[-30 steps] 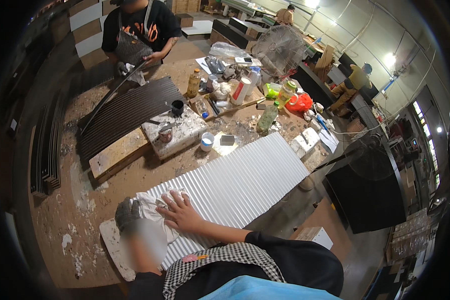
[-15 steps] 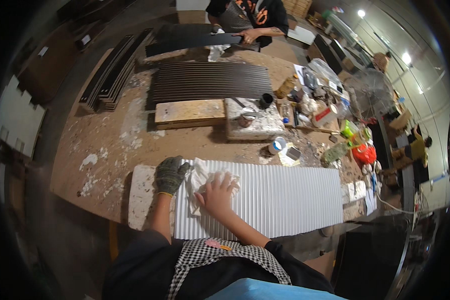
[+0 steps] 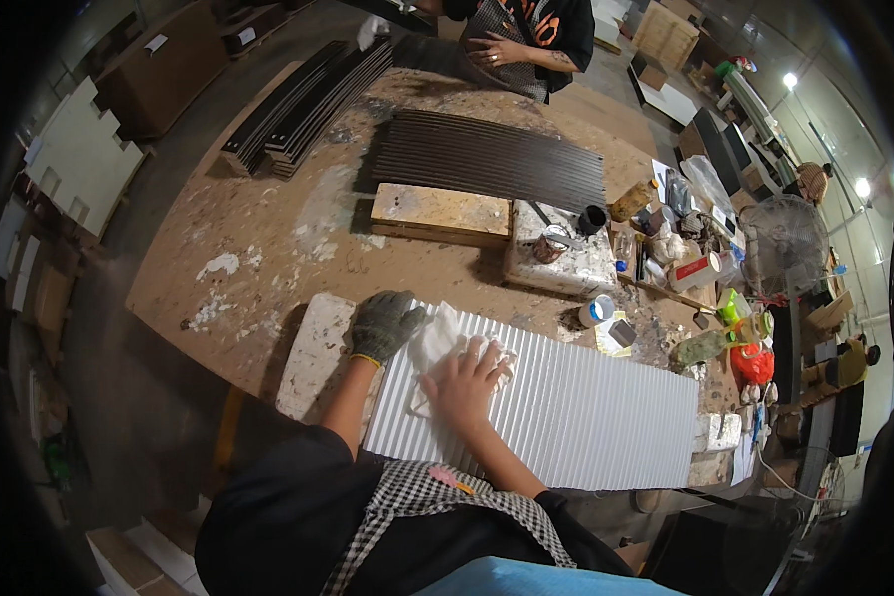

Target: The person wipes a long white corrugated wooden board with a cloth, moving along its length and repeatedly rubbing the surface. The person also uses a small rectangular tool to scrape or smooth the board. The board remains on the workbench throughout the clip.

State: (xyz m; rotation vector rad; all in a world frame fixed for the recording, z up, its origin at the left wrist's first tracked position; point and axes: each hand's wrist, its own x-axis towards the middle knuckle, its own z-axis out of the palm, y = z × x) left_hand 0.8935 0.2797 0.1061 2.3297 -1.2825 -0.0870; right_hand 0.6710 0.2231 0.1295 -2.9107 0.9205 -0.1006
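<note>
A pale, ribbed panel (image 3: 586, 397) lies across the near edge of the workbench. My left hand (image 3: 385, 326), in a dark grey-green knit glove, closes over the panel's left end at its far corner. Bare, my right hand (image 3: 464, 385) presses a crumpled white cloth (image 3: 435, 343) onto the ribs near that same end. The fingers of this hand are spread flat over the cloth. Under the panel's left end sits a worn white block (image 3: 318, 353); another white block (image 3: 720, 432) shows at its right end.
Beyond lie a dark ribbed panel (image 3: 487, 159), a wooden block (image 3: 442, 211) and a paint-stained block (image 3: 561, 260) bearing an open can (image 3: 549, 244). A white cup (image 3: 597, 310) stands near clutter at right. Dark strips (image 3: 313, 104) are stacked far left. Across the bench stands a person (image 3: 526, 45).
The view has turned, so the bench appears tilted and shifted right. My hands stay at the panel's left end, the cloth under my right palm. The person opposite no longer holds the dark board up.
</note>
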